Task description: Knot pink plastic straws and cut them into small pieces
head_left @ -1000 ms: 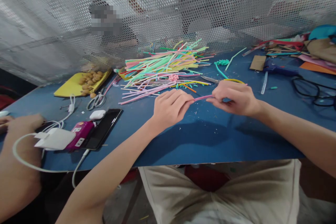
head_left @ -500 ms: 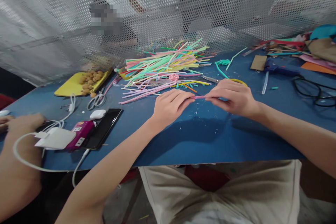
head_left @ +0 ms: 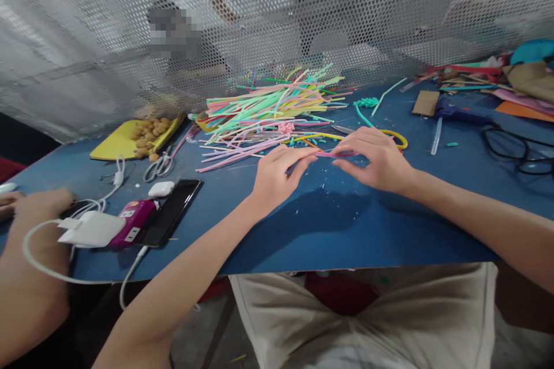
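Observation:
My left hand (head_left: pixel 278 176) and my right hand (head_left: pixel 373 159) meet over the blue table (head_left: pixel 329 225). Between their fingertips they pinch a thin pink straw (head_left: pixel 334 154), held level just above the tabletop. The fingers of both hands are loosened but still closed on the straw's ends. Right behind them lies a heap of pastel straws (head_left: pixel 268 112) with a small pink straw flower (head_left: pixel 286 127) at its front. A yellow ring (head_left: pixel 397 138) lies just beyond my right hand.
Scissors (head_left: pixel 161 164), a phone (head_left: pixel 171 216), a white charger with cable (head_left: pixel 90 229) and a yellow tray of nuts (head_left: pixel 134 134) sit at the left. Another person's arm (head_left: pixel 30 242) rests at the far left. Black glasses (head_left: pixel 519 153), a glue gun (head_left: pixel 459 113) and paper scraps lie at the right. Perforated metal screen behind.
Both hands have shifted slightly away from me toward the straw heap, and their fingers have opened out somewhat. The visible stretch of pink straw between them is shorter and flatter.

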Motion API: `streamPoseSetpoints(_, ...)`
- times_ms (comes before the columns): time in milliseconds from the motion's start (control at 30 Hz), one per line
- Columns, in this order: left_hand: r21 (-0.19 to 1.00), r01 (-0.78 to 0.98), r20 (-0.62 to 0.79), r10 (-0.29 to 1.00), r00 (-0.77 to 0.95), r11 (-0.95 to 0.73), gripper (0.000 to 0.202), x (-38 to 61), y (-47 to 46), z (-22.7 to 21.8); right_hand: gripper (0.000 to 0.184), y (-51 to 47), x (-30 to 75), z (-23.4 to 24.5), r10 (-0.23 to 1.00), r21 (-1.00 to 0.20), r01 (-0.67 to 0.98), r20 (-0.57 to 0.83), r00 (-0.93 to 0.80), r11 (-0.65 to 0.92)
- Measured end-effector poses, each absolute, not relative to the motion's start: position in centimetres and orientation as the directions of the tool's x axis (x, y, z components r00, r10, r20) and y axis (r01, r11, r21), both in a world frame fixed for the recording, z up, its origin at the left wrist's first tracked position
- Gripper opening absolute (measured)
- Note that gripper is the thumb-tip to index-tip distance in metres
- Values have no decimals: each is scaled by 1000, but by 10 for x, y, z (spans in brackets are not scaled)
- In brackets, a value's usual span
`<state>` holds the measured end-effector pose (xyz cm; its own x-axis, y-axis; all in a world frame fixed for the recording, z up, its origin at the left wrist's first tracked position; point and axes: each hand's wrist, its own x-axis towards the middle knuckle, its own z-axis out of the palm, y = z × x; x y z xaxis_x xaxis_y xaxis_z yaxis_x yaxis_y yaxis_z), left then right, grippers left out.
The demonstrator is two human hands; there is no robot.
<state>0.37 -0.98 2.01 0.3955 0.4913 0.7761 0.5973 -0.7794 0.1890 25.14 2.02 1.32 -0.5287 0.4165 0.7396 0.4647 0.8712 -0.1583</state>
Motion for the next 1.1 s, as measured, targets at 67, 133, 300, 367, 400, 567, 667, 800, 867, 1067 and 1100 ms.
streamPoseSetpoints(67,224,607,775,517,363,-762,19,3,-9,22,10,21,250,12,412,-131,483,734,-539,866)
streamPoseSetpoints(133,242,628,771,540,338,-740,19,3,-8,24,9,20,248,11,402,-113,489,739,-540,865)
streamPoseSetpoints(300,173,709,811,508,291,-683,18,1,-4,23,12,12,246,11,345,-37,481,745,-571,876)
streamPoseSetpoints(367,139,724,823,486,295,-676,17,1,-3,23,15,8,246,12,314,44,505,737,-599,862)
streamPoseSetpoints(400,124,726,823,479,305,-676,16,0,-2,23,15,6,246,13,295,100,524,731,-615,846)
streamPoseSetpoints(567,18,729,772,472,425,-685,17,-4,3,21,17,-6,246,23,202,330,550,689,-696,767)
streamPoseSetpoints(667,-22,721,700,504,505,-692,18,-5,5,17,21,-11,247,29,238,281,583,716,-657,762)
streamPoseSetpoints(800,29,721,629,573,525,-692,21,-1,4,14,23,-10,248,31,301,191,622,744,-597,760)
streamPoseSetpoints(867,76,721,598,610,520,-689,20,2,2,14,23,-7,249,30,285,227,609,726,-626,760)
streamPoseSetpoints(1067,163,708,543,661,517,-687,20,6,0,10,22,2,247,26,190,314,489,651,-735,814)
streamPoseSetpoints(1100,167,705,541,662,519,-689,20,6,0,8,22,2,246,26,185,305,468,641,-745,829)
